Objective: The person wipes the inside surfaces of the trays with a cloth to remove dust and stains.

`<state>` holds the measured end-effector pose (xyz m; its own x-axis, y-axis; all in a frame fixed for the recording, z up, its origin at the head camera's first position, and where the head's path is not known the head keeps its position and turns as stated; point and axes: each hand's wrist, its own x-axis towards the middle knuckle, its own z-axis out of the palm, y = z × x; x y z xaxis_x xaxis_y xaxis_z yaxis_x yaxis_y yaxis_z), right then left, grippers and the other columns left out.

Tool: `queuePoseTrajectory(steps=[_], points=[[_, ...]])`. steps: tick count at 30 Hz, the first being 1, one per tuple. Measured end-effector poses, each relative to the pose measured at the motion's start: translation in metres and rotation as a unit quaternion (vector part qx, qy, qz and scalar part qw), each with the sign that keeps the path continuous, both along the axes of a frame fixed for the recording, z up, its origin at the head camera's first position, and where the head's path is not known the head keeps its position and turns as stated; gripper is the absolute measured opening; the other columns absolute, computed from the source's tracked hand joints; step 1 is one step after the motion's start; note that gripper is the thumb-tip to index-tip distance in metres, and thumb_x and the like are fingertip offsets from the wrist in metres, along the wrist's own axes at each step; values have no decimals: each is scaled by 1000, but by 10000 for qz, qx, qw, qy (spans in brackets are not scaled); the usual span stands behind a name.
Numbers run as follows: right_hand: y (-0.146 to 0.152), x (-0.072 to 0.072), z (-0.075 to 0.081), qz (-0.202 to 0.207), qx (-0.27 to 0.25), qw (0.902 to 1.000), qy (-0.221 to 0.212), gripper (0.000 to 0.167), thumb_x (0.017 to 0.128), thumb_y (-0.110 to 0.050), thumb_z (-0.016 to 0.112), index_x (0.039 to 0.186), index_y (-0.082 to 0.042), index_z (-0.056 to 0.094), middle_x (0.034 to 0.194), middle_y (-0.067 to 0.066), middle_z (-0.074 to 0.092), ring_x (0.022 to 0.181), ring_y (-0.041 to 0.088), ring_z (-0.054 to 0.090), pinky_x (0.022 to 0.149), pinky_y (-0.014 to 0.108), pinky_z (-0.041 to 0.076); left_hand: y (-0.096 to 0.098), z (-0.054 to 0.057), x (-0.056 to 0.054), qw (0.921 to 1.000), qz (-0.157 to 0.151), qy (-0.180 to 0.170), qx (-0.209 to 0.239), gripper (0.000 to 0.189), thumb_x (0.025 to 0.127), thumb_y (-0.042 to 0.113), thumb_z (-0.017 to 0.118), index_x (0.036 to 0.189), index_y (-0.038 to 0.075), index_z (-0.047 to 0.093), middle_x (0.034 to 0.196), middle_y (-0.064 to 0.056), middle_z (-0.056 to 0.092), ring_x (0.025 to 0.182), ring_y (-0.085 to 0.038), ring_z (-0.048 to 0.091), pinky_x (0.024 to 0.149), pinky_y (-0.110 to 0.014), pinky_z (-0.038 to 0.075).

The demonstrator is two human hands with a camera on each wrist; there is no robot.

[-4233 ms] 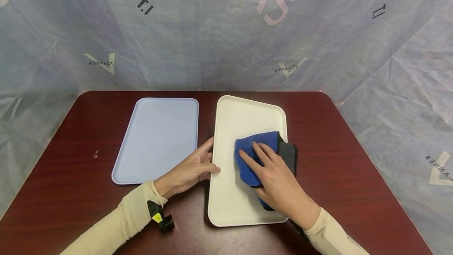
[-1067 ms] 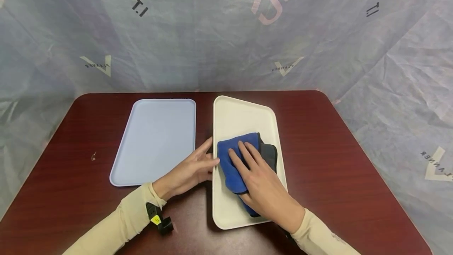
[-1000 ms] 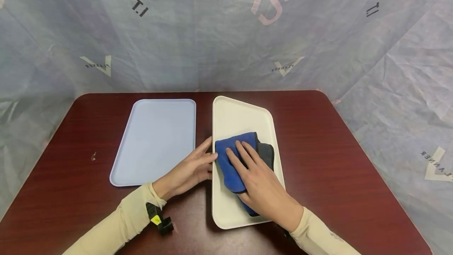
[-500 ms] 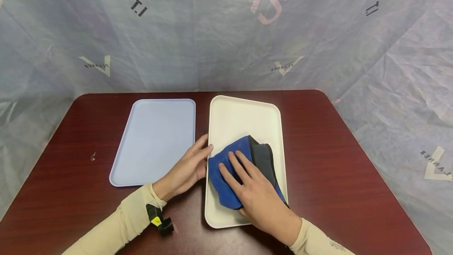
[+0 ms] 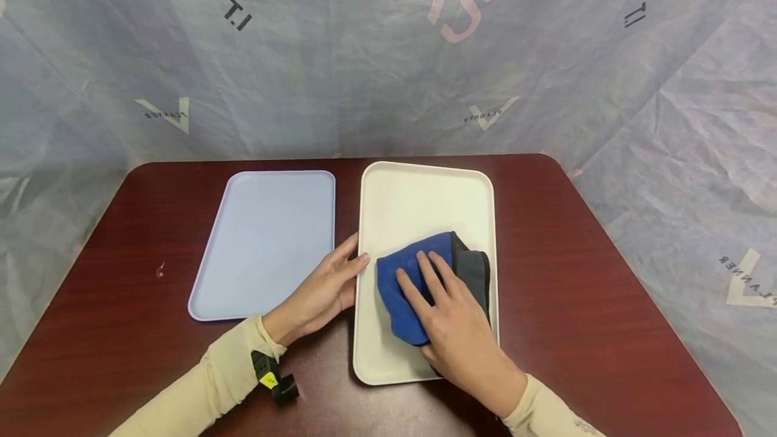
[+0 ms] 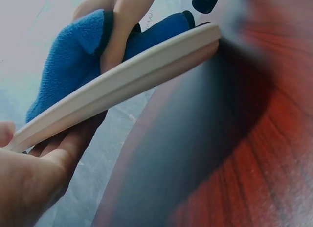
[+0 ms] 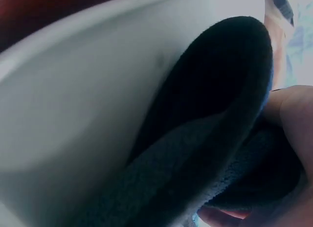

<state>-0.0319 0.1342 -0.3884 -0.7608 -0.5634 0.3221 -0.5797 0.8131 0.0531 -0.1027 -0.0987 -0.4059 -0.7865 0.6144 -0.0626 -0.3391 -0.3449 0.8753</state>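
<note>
My left hand [image 5: 318, 294] holds a cream rectangular tray [image 5: 425, 197] by its left edge, thumb at the rim and fingers underneath. In the left wrist view the tray [image 6: 112, 87] is raised at a slant over the table. My right hand [image 5: 458, 326] grips a folded cloth [image 5: 400, 302], blue with a grey side and black edging, and presses it against the tray's lower middle. Its fingers spread over the top, with the cloth [image 6: 68, 60] bunched beside the thumb. Close up in the right wrist view, a fold of the cloth [image 7: 166, 188] lies against the tray.
A light blue tray [image 5: 273, 241] lies flat on the dark red wooden table [image 5: 583, 302], left of the cream one. Behind the table hangs a grey printed sheet [image 5: 273, 73]. A black device [image 5: 273, 377] is strapped to the left wrist.
Over the last second the cream tray tilts flatter, its right side swinging outward. My right hand and the cloth slid left and nearer, then back right across it. The left hand keeps its hold.
</note>
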Motion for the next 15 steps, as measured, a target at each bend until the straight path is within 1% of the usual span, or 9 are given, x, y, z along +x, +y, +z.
queuePoseTrajectory(steps=[2, 3, 6, 9, 11, 15], points=[[7, -1, 0, -104, -14, 9999, 1, 99, 62, -24, 88, 151, -12, 44, 153, 27, 36, 143, 42, 31, 98, 55, 48, 0, 0, 0, 10000, -4, -26, -7, 59, 108, 27, 46, 159, 24, 17, 156, -12, 33, 132, -24, 51, 103, -41, 48], [10, -1, -1, -150, -35, 9999, 5, 96, 64, -24, 86, 150, -12, 45, 153, 26, 37, 143, 42, 31, 100, 56, 46, 0, -1, -1, 10000, -6, -27, -10, 59, 108, 27, 46, 159, 24, 18, 156, -12, 34, 132, -24, 51, 103, -41, 48], [21, -2, -2, -270, -144, 9995, -21, 87, 72, -24, 82, 150, -15, 46, 153, 26, 37, 144, 42, 28, 109, 60, 35, 0, -2, -1, 10000, -11, 6, -24, 60, 108, 26, 46, 160, 25, 16, 156, -14, 34, 131, -24, 51, 103, -40, 48], [30, -3, -5, -384, -282, 9989, 8, 79, 77, -24, 77, 150, -19, 47, 153, 26, 37, 145, 44, 27, 114, 62, 23, 0, -2, -2, 10000, 23, -3, -32, 60, 108, 24, 45, 160, 24, 15, 154, -16, 35, 129, -23, 52, 103, -40, 48], [37, -4, -6, -485, -315, 9983, 1, 79, 77, -24, 77, 150, -19, 46, 153, 26, 37, 144, 45, 27, 114, 63, 23, -1, -2, -2, 10000, 42, -8, -48, 60, 108, 23, 44, 160, 24, 14, 154, -15, 35, 130, -23, 52, 103, -40, 48], [51, -4, -8, -726, -337, 9968, 10, 81, 74, -19, 77, 149, -17, 47, 151, 28, 38, 142, 46, 30, 112, 63, 26, -1, -2, -3, 9999, 61, -19, -90, 61, 108, 23, 44, 160, 23, 13, 155, -12, 33, 131, -23, 51, 103, -39, 48]])
